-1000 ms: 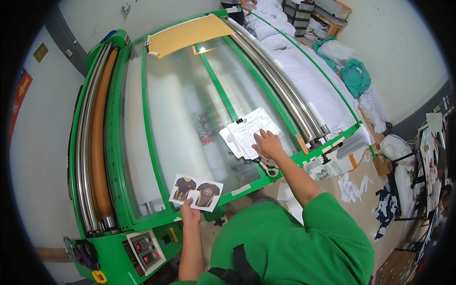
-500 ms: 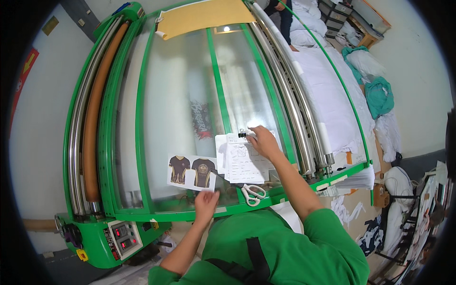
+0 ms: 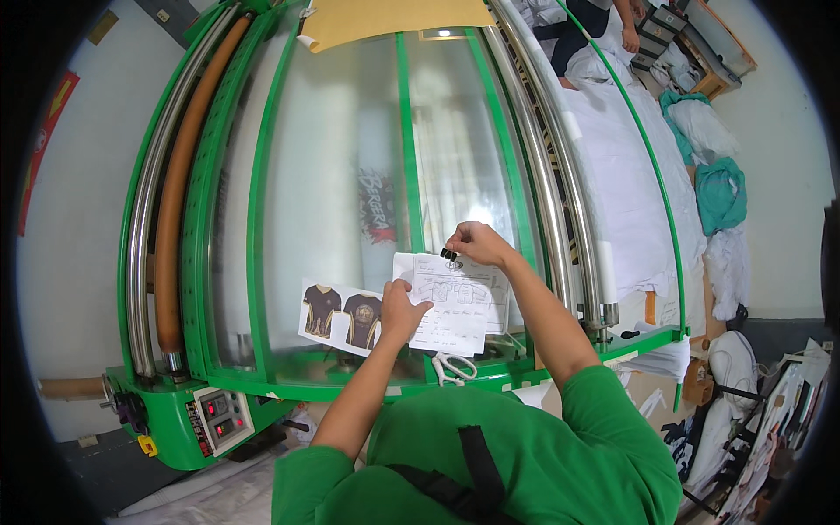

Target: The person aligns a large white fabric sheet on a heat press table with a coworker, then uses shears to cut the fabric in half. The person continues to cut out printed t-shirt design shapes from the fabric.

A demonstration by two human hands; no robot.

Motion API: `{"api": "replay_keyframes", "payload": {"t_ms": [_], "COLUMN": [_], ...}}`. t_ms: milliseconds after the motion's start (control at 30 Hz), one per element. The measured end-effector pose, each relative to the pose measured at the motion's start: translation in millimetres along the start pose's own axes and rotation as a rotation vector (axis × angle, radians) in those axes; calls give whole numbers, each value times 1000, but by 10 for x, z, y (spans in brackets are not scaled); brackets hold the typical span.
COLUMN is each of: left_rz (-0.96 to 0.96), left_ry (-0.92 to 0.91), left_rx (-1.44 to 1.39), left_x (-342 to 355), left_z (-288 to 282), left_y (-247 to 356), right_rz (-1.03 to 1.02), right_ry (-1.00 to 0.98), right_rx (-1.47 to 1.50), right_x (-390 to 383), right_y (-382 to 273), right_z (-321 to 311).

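A stack of white paper sheets, with shirt outlines and handwriting, lies on the glass top of a green-framed machine. My left hand grips the stack's left edge, thumb on top. At the upper edge of the papers, my right hand pinches a black binder clip; whether the clip still bites the sheets, I cannot tell. White-handled scissors lie just below the stack, blades hidden under it. Left of my left hand, a printed picture sheet shows a dark shirt with gold trim, front and back.
Metal rollers flank the glass on the right, a brown roller on the left. A control panel sits at the near left corner. Yellow paper covers the far end. Another person's hand shows beyond the white fabric.
My left hand has moved up and right from the near edge onto the papers and taken hold of them. The stack has shifted and tilted. My right hand stays at the clip.
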State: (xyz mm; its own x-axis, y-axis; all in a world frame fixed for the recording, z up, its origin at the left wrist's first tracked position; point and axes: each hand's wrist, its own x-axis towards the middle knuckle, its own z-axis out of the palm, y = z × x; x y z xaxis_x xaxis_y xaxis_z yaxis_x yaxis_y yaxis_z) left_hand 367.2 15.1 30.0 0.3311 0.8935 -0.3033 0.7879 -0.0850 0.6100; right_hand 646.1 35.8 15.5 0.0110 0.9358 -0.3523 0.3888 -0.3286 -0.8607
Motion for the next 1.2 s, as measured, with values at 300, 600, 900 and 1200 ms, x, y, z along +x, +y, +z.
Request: {"api": "replay_keyframes", "payload": {"t_ms": [300, 600, 900, 1200], "left_rz": [-77, -88, -65, -20], "left_ry": [-39, -30, 36, 78], "left_rx": [-55, -111, -305, -287], "left_x": [152, 233, 189, 275], "left_z": [-57, -22, -37, -279], "left_y": [-52, -162, -178, 43], "right_rz": [-55, -236, -394, -205], "right_ry": [421, 84, 290, 63], "right_rx": [-519, -533, -606, 25], "right_x": [-108, -487, -524, -1632], "right_y": [-213, -377, -259, -457], "right_z": [-362, 50, 223, 59]}}
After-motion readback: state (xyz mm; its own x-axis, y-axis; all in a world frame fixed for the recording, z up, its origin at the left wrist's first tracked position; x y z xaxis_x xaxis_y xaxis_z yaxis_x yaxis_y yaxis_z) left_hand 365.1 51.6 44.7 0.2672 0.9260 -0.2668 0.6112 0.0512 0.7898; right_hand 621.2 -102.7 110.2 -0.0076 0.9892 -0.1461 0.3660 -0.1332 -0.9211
